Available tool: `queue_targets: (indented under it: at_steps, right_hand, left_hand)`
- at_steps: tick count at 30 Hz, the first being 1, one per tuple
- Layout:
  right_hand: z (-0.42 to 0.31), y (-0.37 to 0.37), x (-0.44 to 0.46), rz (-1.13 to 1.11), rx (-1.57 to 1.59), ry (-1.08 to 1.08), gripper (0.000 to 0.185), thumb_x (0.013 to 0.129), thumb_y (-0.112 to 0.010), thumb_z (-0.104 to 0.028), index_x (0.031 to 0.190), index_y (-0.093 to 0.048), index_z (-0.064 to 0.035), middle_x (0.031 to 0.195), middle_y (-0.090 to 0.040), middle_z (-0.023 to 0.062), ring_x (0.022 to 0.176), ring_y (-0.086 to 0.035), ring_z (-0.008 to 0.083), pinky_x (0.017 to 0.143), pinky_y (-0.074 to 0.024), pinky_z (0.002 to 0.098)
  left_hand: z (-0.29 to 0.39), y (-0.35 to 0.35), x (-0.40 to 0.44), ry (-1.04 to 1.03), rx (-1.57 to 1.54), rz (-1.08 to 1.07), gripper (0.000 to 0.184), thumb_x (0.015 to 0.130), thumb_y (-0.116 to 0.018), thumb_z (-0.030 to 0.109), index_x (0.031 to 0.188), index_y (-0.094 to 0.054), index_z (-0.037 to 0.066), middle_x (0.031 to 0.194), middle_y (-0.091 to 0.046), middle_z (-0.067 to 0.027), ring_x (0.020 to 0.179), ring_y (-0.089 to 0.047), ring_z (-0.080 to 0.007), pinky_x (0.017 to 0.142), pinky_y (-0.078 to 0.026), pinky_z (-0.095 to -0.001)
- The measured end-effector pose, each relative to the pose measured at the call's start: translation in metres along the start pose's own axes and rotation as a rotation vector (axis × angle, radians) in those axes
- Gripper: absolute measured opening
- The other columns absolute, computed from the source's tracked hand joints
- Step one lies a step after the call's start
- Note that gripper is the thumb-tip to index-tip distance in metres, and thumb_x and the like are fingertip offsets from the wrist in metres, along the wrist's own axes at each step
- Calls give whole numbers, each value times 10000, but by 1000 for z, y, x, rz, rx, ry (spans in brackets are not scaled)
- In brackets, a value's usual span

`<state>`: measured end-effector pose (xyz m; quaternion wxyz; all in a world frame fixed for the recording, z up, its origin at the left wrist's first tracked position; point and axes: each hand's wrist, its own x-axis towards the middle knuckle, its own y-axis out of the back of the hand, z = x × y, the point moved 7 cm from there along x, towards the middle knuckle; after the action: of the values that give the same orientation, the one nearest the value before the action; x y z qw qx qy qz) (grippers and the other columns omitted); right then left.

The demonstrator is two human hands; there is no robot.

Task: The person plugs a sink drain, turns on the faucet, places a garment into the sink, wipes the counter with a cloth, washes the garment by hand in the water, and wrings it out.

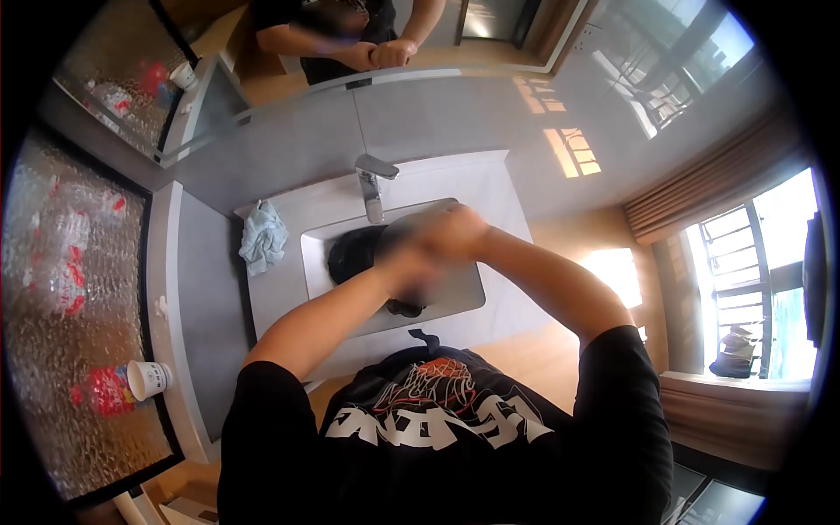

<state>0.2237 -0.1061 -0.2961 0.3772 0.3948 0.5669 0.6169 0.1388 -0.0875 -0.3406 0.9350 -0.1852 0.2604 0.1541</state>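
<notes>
My left hand (pixel 407 267) and my right hand (pixel 455 233) are close together over the sink (pixel 464 293), and both are partly blurred. My right hand looks closed like a fist. In the mirror, the two hands also appear closed and touching. What lies between them is smeared. Below and beside them a crumpled black item, perhaps cloth (pixel 350 254), lies in the basin. A chrome faucet (pixel 374 188) stands just behind the sink, its spout pointing toward the basin.
A light blue rag (pixel 262 236) lies on the white counter (pixel 472 175), left of the sink. A paper cup (pixel 149 380) stands on a ledge at the left, by textured glass. A mirror (pixel 437 39) spans the wall ahead. Curtains (pixel 722 179) and a window are at the right.
</notes>
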Motion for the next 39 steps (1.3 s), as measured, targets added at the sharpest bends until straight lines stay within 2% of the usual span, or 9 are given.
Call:
queue_targets:
  at_steps: [10,16,18,23,26,29,32,36,39]
  right_hand:
    - [0,6,-5,230,-67,-74,139,741,-670,-240,847,-622,-163,691,-635,-14,662,-634,231,726,-471,353]
    - [-22,3,3,0,-159,-265,422,732,-781,-336,1089,-629,-169,995,-683,18,969,-664,219,914,-419,366]
    - [-26,7,-1,145,-155,-213,461,714,-804,-339,1101,-623,-166,1015,-683,35,976,-670,233,933,-430,401]
    - [-1,44,-22,-96,309,-574,496,709,-811,-290,1129,-591,-143,1017,-685,90,984,-674,294,862,-498,443]
    - [12,77,-34,-161,480,-869,387,791,-700,-183,1134,-548,-88,981,-690,150,952,-666,374,770,-529,445]
    - [27,78,-53,-190,525,-988,288,859,-634,-189,1102,-540,-66,973,-692,207,916,-660,426,781,-513,484]
    - [32,68,-84,-343,435,-959,400,812,-680,-205,1165,-536,-85,1060,-686,175,1026,-660,365,892,-507,479]
    - [15,78,-90,184,246,-556,613,753,-782,-161,1311,-528,-145,1234,-632,160,1168,-586,377,1066,-418,458]
    - [11,101,-67,238,1143,-480,637,736,-834,-168,1297,-540,-103,1218,-632,136,1127,-610,308,1040,-446,388]
  left_hand:
    - [-12,4,2,23,-177,-39,303,743,-649,-68,1011,-525,5,754,-581,-108,542,-564,-181,466,-466,-324]
    - [-2,12,13,-104,-33,-60,482,669,-656,-128,1112,-494,-33,741,-590,-130,557,-596,-230,497,-482,-354]
    - [-1,17,6,-123,-23,3,627,676,-686,-127,1231,-428,7,853,-611,-130,630,-618,-220,542,-510,-342]
    - [9,18,-17,-501,87,8,1015,701,-808,-59,1480,-173,83,1143,-600,-135,973,-642,-211,821,-544,-327]
    - [14,6,-27,-603,585,43,582,731,-818,56,1243,-541,48,1021,-644,-57,924,-614,-148,811,-505,-304]
    - [11,16,-13,-611,296,99,330,743,-776,77,1039,-638,27,901,-663,-53,844,-613,-131,774,-495,-290]
    - [45,10,-38,-645,543,162,239,758,-712,55,981,-638,8,808,-662,-76,745,-604,-138,717,-496,-289]
    - [103,-26,-68,-789,789,139,174,737,-678,43,900,-638,-1,708,-631,-114,652,-592,-157,631,-488,-301]
    - [133,-30,-74,-804,755,147,214,697,-663,48,904,-636,-2,717,-642,-131,665,-621,-172,635,-490,-317]
